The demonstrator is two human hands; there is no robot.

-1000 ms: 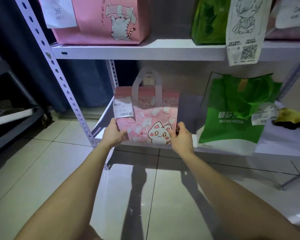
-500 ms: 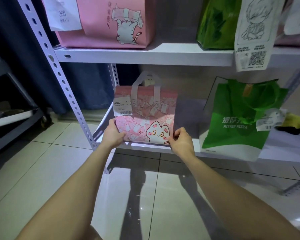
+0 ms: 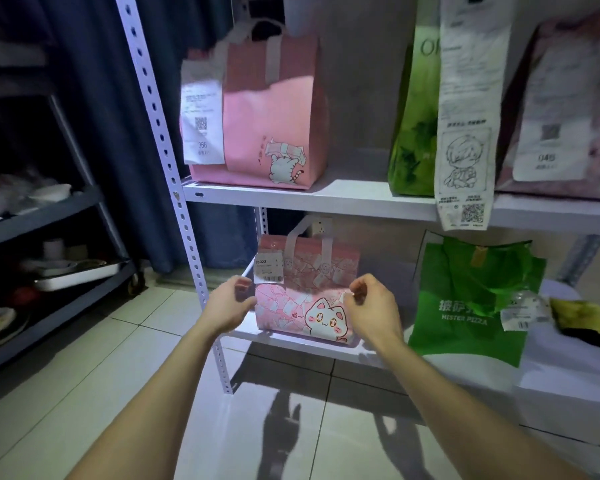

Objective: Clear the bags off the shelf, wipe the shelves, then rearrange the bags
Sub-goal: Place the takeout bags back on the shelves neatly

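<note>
On lower shelf (image 3: 388, 356), left end: left hand (image 3: 229, 306) loosely curled, gripping nothing, just beside pink cat bag (image 3: 305, 289). Bag upright near front edge. Right hand (image 3: 374, 311) loosely curled at bag's right side, contact unclear. Green pizza bag (image 3: 465, 317) further right.

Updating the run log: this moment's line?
pink cat bag upright on lower shelf | left hand beside it, empty | right hand before it, empty

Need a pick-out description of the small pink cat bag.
On the white shelving unit, go to the lower shelf. Left of the green pizza bag stands the small pink bag. Only it has a cat face and J8022 tag.
</note>
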